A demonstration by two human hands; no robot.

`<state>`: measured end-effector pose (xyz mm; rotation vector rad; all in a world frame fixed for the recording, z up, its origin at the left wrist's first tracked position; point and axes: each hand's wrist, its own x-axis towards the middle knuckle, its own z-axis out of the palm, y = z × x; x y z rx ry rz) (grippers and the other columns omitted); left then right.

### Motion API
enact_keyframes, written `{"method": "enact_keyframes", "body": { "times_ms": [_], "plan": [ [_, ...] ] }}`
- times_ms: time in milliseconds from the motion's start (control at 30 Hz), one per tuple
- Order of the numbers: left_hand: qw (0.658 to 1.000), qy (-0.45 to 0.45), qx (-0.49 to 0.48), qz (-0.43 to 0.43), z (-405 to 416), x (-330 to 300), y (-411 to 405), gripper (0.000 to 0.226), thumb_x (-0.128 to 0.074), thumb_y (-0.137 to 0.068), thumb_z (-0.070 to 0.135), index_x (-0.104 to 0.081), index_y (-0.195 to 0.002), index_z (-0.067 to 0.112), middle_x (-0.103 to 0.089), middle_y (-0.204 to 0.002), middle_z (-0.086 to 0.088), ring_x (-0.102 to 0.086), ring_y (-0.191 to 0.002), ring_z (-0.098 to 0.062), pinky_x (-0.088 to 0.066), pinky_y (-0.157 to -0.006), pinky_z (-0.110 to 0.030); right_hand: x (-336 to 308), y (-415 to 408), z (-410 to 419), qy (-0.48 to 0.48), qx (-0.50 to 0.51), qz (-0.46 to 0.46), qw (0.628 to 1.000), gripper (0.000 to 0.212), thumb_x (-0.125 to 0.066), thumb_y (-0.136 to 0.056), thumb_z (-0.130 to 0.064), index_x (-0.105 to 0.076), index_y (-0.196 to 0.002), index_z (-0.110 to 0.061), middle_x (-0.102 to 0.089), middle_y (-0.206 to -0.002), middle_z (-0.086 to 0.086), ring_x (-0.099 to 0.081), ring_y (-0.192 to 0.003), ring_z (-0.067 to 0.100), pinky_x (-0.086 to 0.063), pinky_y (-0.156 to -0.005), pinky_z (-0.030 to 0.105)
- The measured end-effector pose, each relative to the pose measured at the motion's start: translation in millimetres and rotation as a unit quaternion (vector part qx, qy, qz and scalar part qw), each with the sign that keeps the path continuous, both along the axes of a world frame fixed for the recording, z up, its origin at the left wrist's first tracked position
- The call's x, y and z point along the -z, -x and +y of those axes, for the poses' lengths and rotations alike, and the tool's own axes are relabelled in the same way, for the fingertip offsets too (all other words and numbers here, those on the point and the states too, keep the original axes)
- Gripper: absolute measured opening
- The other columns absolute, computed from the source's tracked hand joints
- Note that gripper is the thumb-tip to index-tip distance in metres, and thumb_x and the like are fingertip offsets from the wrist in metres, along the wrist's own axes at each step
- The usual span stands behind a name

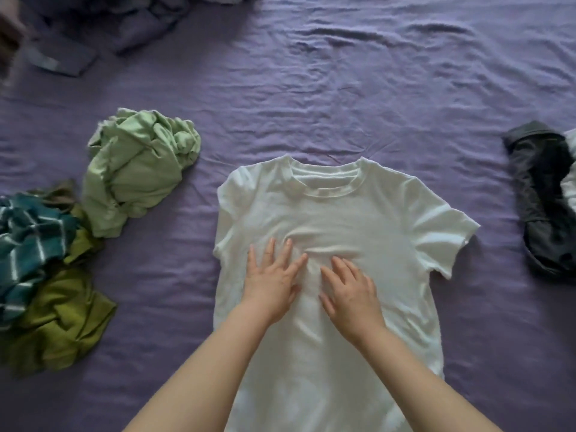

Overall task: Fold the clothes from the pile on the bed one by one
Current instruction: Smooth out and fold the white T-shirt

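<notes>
Your two bare hands lie flat on a white short-sleeved cotton T-shirt (pixel 358 213), which is spread face up on the wrinkled purple bed sheet (pixel 343 73), collar pointing away from you and hem running out of view at the bottom edge. Your left hand (pixel 274 282) presses the chest area with fingers straight and fanned apart; your right hand (pixel 352 294) rests just beside it, fingers also straight and slightly spread, neither hand pinching any cloth. A shallow crease ripples across the fabric just above your fingertips. To the left of the shirt sits the unfolded pile: a crumpled pale green garment (pixel 140 169) nearest the shirt, with a teal and white striped piece (pixel 28 241) and an olive-green bundled garment (pixel 59 319) beside it at the frame's left edge. Well apart on the right lies a dark grey, loosely folded item (pixel 542 201). More bluish-grey bedding or clothing (pixel 124 23) bunches at the top left, blurred.
</notes>
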<state>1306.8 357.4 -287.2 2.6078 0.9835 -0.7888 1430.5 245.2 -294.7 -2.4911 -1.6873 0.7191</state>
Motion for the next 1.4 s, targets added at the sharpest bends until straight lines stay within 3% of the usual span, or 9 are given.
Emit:
{"method": "enact_keyframes", "body": {
  "times_ms": [233, 433, 500, 633, 767, 833, 1033, 1200, 1400],
  "plan": [
    [0.975, -0.075, -0.152, -0.141, 101.0, -7.6, 23.3, 0.060, -0.041, -0.097, 0.034, -0.014, -0.151, 0.030, 0.000, -0.159, -0.003, -0.007, -0.143, -0.025, -0.012, -0.114, -0.037, 5.6, 19.9, 107.8, 0.004, -0.067, -0.038, 0.997, 0.069, -0.082, -0.061, -0.039, -0.061, -0.122, -0.015, -0.055, -0.132, 0.017, -0.053, -0.121, 0.036, -0.044, -0.093, 0.055],
    [0.878, 0.104, -0.393, -0.253, 170.8, 0.4, 15.2, 0.074, -0.062, -0.085, 0.030, -0.027, -0.148, 0.016, -0.045, -0.142, -0.013, -0.037, -0.132, -0.032, -0.030, -0.109, -0.039, 0.9, 27.4, 162.5, 0.064, -0.103, -0.013, 0.993, 0.067, -0.033, -0.096, -0.052, -0.001, -0.150, -0.028, 0.007, -0.159, 0.003, 0.007, -0.146, 0.024, -0.005, -0.117, 0.047],
    [0.879, 0.110, -0.397, -0.239, 180.3, -4.1, 15.6, 0.044, -0.063, -0.071, 0.045, -0.061, -0.110, 0.023, -0.065, -0.114, -0.008, -0.056, -0.112, -0.029, -0.043, -0.096, -0.040, 2.6, 25.2, 168.3, 0.079, -0.103, -0.014, 0.991, 0.068, -0.033, -0.095, -0.055, -0.001, -0.150, -0.030, 0.008, -0.159, 0.001, 0.008, -0.146, 0.024, -0.006, -0.116, 0.049],
    [0.828, 0.251, -0.400, -0.301, 190.4, -15.3, 22.4, 0.039, -0.079, -0.070, 0.038, -0.046, -0.057, 0.021, -0.047, -0.058, 0.008, -0.045, -0.062, -0.013, -0.037, -0.062, -0.030, 3.4, 17.9, 169.0, 0.100, -0.118, -0.026, 0.988, 0.072, -0.034, -0.093, -0.058, 0.003, -0.150, -0.033, 0.011, -0.159, 0.001, 0.010, -0.145, 0.024, -0.008, -0.116, 0.050],
    [0.864, 0.301, -0.293, -0.277, 200.2, -31.7, 29.1, 0.018, -0.070, -0.079, 0.011, -0.056, -0.078, 0.021, -0.056, -0.074, 0.010, -0.050, -0.068, -0.007, -0.038, -0.054, -0.013, 1.6, 19.2, 168.8, 0.054, -0.073, 0.013, 0.996, 0.077, -0.023, -0.087, -0.069, 0.013, -0.147, -0.036, 0.013, -0.158, 0.002, 0.007, -0.146, 0.023, -0.012, -0.116, 0.048],
    [0.906, 0.202, -0.242, -0.282, 206.8, -28.8, 32.8, 0.015, -0.068, -0.083, 0.020, -0.053, -0.083, 0.021, -0.056, -0.075, 0.011, -0.050, -0.072, -0.010, -0.037, -0.059, -0.020, 1.5, 21.2, 168.1, 0.022, -0.064, 0.013, 0.998, 0.080, -0.007, -0.074, -0.075, 0.021, -0.140, -0.041, 0.012, -0.158, 0.000, 0.006, -0.146, 0.023, -0.017, -0.114, 0.047],
    [0.896, 0.195, -0.298, -0.264, 217.9, -25.3, 37.3, 0.041, -0.067, -0.082, 0.047, -0.043, -0.065, 0.018, -0.044, -0.062, 0.007, -0.041, -0.059, -0.012, -0.030, -0.054, -0.027, 5.0, 28.0, 181.7, 0.084, -0.051, -0.020, 0.995, 0.070, -0.004, -0.085, -0.073, 0.007, -0.147, -0.042, 0.010, -0.159, -0.002, 0.010, -0.145, 0.026, -0.013, -0.114, 0.051],
    [0.848, 0.371, -0.346, -0.152, 212.1, -21.3, 67.0, 0.036, -0.084, -0.068, 0.037, -0.070, -0.085, 0.009, -0.065, -0.074, 0.005, -0.060, -0.069, -0.011, -0.045, -0.063, -0.025, 7.1, 37.5, 175.5, 0.048, -0.081, -0.055, 0.994, 0.081, 0.013, -0.079, -0.072, -0.004, -0.150, -0.035, 0.000, -0.159, 0.005, 0.010, -0.145, 0.028, 0.001, -0.113, 0.055],
    [0.739, 0.450, -0.379, -0.329, 196.0, -19.2, 85.5, 0.032, -0.076, -0.063, 0.018, -0.063, -0.092, 0.011, -0.063, -0.081, 0.002, -0.059, -0.077, -0.011, -0.046, -0.071, -0.027, 8.2, 44.9, 166.8, 0.012, -0.113, -0.005, 0.993, 0.078, 0.018, -0.070, -0.079, 0.022, -0.139, -0.043, 0.005, -0.159, 0.002, 0.011, -0.145, 0.024, 0.000, -0.116, 0.046]
  ]
}}
